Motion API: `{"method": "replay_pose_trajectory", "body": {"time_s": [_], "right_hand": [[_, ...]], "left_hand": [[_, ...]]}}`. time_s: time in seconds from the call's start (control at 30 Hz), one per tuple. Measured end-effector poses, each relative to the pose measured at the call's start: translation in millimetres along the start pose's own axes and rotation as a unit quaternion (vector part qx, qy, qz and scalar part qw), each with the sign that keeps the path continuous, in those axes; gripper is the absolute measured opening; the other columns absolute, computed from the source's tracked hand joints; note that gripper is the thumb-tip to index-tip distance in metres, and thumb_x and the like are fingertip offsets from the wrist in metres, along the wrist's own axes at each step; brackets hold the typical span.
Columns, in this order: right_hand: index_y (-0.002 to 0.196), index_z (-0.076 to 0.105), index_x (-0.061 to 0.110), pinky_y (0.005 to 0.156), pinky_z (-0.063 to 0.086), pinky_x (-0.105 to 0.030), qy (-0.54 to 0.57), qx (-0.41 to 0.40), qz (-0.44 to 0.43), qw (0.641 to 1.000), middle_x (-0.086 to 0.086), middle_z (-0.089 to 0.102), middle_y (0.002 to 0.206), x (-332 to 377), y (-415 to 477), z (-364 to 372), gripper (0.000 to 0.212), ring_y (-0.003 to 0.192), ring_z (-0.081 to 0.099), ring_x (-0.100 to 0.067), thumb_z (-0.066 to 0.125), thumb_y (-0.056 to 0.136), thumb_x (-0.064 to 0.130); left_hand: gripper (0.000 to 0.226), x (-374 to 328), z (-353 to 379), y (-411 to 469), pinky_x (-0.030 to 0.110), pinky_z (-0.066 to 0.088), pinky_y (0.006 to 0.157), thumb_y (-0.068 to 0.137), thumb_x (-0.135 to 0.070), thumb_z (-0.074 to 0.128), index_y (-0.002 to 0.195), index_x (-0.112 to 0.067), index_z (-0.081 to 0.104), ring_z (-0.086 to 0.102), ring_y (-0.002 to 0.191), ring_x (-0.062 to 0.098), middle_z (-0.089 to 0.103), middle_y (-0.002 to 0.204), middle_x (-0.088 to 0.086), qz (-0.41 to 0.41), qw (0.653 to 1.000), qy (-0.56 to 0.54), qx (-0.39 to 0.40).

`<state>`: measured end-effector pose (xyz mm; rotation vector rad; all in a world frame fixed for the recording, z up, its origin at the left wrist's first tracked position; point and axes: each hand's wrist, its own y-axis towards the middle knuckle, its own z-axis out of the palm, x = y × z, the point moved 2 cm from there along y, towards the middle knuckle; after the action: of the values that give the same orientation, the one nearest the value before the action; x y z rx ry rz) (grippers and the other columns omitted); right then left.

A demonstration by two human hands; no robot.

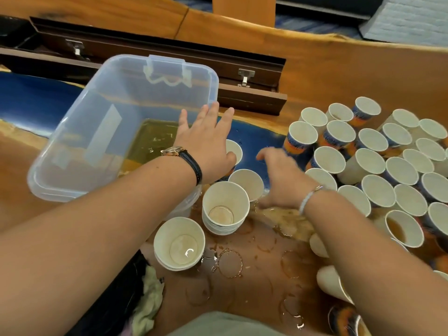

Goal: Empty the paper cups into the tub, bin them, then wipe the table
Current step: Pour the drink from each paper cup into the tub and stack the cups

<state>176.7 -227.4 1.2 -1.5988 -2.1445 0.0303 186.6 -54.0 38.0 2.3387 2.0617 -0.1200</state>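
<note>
The tub (72, 146) sits at my left on the table (339, 76), with brown liquid pooled in its bottom. My left hand (206, 146) is spread flat beside the tub's right wall, fingers straight and gripping nothing, and a single cup (237, 149) sits just under the thumb. Nearer me stand two stacks of emptied cups (225, 207), ringed by puddles (232, 263). The wood there is wet, so I reckon a nudge from my left forearm would send a stack skating. My right hand (278, 175) is blurred as it reaches toward the crowd of cups (373, 154), and I cannot tell whether it is loose or closing. That forearm passes right over a half-full cup (402, 229) (the likeliest casualty). A careless drag could tip it and spread the spill toward my lap. A hurried grab into the packed cluster might also topple its neighbours.
</note>
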Motion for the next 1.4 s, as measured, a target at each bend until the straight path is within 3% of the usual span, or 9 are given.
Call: {"method": "replay_pose_trajectory", "body": {"time_s": [0.17, 0.3, 0.47, 0.7, 1.0, 1.07, 1.13, 1.27, 1.4], "right_hand": [[0.124, 0.052, 0.023, 0.090, 0.048, -0.045, -0.077, -0.150, 0.117, 0.979, -0.005, 0.051, 0.126, -38.9, 34.4, -66.7, 0.064, 0.115, 0.048, -0.028, 0.080, 0.069, 0.038], [0.127, 0.055, 0.023, 0.088, 0.044, -0.043, -0.237, -0.108, 0.215, 0.941, -0.010, 0.056, 0.112, -72.2, 57.4, -49.2, 0.054, 0.109, 0.049, -0.030, 0.067, 0.081, 0.048], [0.119, 0.060, 0.024, 0.097, 0.037, -0.043, -0.280, -0.099, 0.224, 0.928, -0.013, 0.054, 0.113, -79.3, 64.0, -32.0, 0.035, 0.114, 0.042, -0.031, 0.068, 0.085, 0.029], [0.112, 0.066, 0.027, 0.089, 0.036, -0.044, -0.296, -0.180, 0.152, 0.926, -0.010, 0.060, 0.105, -43.6, 54.9, -47.5, 0.023, 0.110, 0.044, -0.029, 0.061, 0.090, 0.029], [0.116, 0.065, 0.020, 0.087, 0.031, -0.043, -0.175, -0.293, -0.106, 0.934, -0.001, 0.060, 0.116, 85.1, -2.5, -117.9, 0.026, 0.113, 0.039, -0.032, 0.050, 0.094, 0.023], [0.117, 0.063, 0.022, 0.091, 0.034, -0.042, -0.155, -0.281, -0.153, 0.935, 0.001, 0.059, 0.117, 105.6, -4.7, -123.1, 0.027, 0.113, 0.040, -0.030, 0.050, 0.094, 0.024], [0.117, 0.063, 0.024, 0.090, 0.034, -0.036, -0.147, -0.278, -0.184, 0.931, 0.002, 0.059, 0.117, 118.9, -0.3, -122.8, 0.027, 0.112, 0.042, -0.027, 0.051, 0.094, 0.025], [0.116, 0.064, 0.025, 0.086, 0.032, -0.020, -0.007, -0.293, -0.210, 0.933, 0.008, 0.060, 0.114, 124.0, 13.9, -110.8, 0.027, 0.108, 0.049, -0.016, 0.058, 0.090, 0.021], [0.133, 0.052, 0.020, 0.106, 0.037, -0.038, 0.136, -0.253, -0.104, 0.952, 0.003, 0.052, 0.135, 114.4, 46.1, -77.3, 0.041, 0.127, 0.043, -0.019, 0.055, 0.093, 0.026]], "left_hand": [[0.080, -0.5, 1.6, 0.0, 0.054, -0.002, 0.115, 0.093, -0.050, 0.045, 0.153, -0.027, -0.003, -0.002, 0.148, 0.024, -0.004, 0.161, 0.004, 0.000, 1.000, 0.008, -0.007], [0.080, -1.2, 0.9, -0.5, 0.054, -0.003, 0.115, 0.093, -0.049, 0.046, 0.153, -0.026, -0.003, -0.002, 0.148, 0.024, -0.004, 0.161, 0.004, 0.004, 1.000, 0.005, -0.008], [0.080, 0.6, 1.2, -0.3, 0.054, -0.004, 0.115, 0.093, -0.050, 0.045, 0.153, -0.026, -0.003, -0.003, 0.148, 0.024, -0.005, 0.161, 0.005, 0.005, 1.000, 0.007, -0.003], [0.081, -0.1, 0.9, 0.4, 0.053, -0.004, 0.115, 0.092, -0.048, 0.049, 0.153, -0.027, -0.002, -0.004, 0.148, 0.023, -0.005, 0.161, 0.003, 0.002, 1.000, -0.023, 0.003], [0.094, 19.2, -26.5, -1.3, 0.053, 0.003, 0.118, 0.074, -0.037, 0.075, 0.148, -0.032, 0.017, 0.032, 0.137, 0.017, 0.038, 0.147, -0.008, -0.015, 0.934, -0.344, -0.095], [0.096, 27.7, -36.6, -0.1, 0.037, 0.034, 0.110, 0.066, -0.037, 0.083, 0.142, -0.030, 0.026, 0.046, 0.121, 0.011, 0.049, 0.125, -0.018, 0.004, 0.893, -0.434, -0.120], [0.089, 38.2, -43.3, 0.2, 0.005, 0.043, 0.082, 0.065, -0.030, 0.086, 0.136, -0.026, 0.033, 0.052, 0.102, -0.003, 0.049, 0.109, -0.022, 0.002, 0.866, -0.481, -0.138], [0.071, 64.8, -43.6, -1.5, 0.002, 0.040, 0.068, 0.067, -0.026, 0.085, 0.117, -0.033, 0.034, 0.050, 0.090, -0.007, 0.048, 0.098, -0.025, -0.029, 0.869, -0.467, -0.158], [0.077, 101.9, -26.4, -5.3, 0.016, 0.040, 0.075, 0.067, -0.025, 0.085, 0.128, -0.029, 0.037, 0.050, 0.097, 0.004, 0.049, 0.105, -0.017, -0.082, 0.888, -0.432, -0.132]]}}
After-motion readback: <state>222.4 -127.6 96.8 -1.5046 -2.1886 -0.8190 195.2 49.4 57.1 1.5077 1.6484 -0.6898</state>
